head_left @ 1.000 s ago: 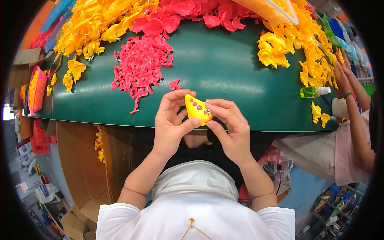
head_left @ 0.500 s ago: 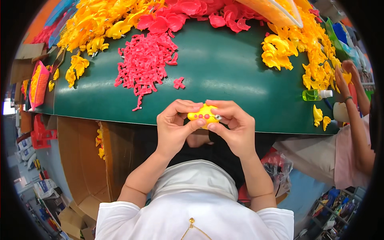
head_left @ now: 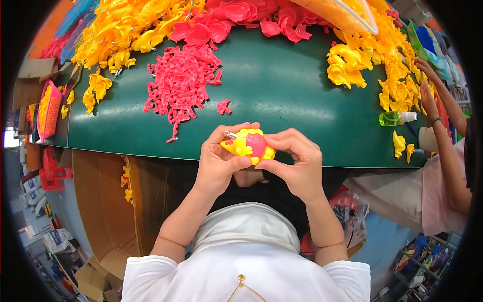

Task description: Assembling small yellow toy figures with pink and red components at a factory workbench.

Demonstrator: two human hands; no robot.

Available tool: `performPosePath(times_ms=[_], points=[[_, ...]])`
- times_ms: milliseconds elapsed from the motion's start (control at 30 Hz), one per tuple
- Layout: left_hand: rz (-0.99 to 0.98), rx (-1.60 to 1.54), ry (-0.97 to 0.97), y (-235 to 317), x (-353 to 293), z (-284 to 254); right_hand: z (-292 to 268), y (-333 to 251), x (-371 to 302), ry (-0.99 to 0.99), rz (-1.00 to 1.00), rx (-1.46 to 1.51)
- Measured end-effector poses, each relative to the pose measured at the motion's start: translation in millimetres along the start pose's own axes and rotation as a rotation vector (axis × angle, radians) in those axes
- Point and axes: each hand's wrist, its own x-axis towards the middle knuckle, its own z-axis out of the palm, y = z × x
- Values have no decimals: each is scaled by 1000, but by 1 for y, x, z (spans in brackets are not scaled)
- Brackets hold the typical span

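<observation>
Both hands hold a small yellow plastic toy figure (head_left: 249, 145) with a pink rounded panel, just above the near edge of the green table (head_left: 282, 110). A short silver metal pin sticks out of its upper left. My left hand (head_left: 219, 156) closes on the figure's left side, thumb below and fingers behind. On the other side my right hand (head_left: 297, 156) pinches it between thumb and fingers. Beyond them lies a heap of small pink plastic pieces (head_left: 181, 80), with a few loose pink pieces (head_left: 224, 106) beside it.
Piles of yellow shell parts (head_left: 131, 30) and pink cup-shaped parts (head_left: 221, 25) line the far side. A green spray bottle (head_left: 395, 119) lies at right, near another person's arms (head_left: 437, 110). An open cardboard box (head_left: 105, 201) stands below the table at left.
The toy figure has been turned over between my hands; its pink panel now shows and the metal pin points left instead of right. The other person's hand has moved.
</observation>
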Motion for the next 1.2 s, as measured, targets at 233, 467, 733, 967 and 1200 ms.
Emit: performPosePath(times_ms=[233,467,733,967,1200], points=[[-2,334,-13,16,4,-1,3,-7,1,-1,289,332],[174,752,-237,48,47,25,-21,-7,10,89,60,-263],[1179,1606,-238,78,217,57,-27,34,2,359,-59,-498],[800,1693,4,105,355,130,-18,26,3,383,-46,-477],[279,2060,-6,95,400,149,-21,26,4,356,-63,-469]])
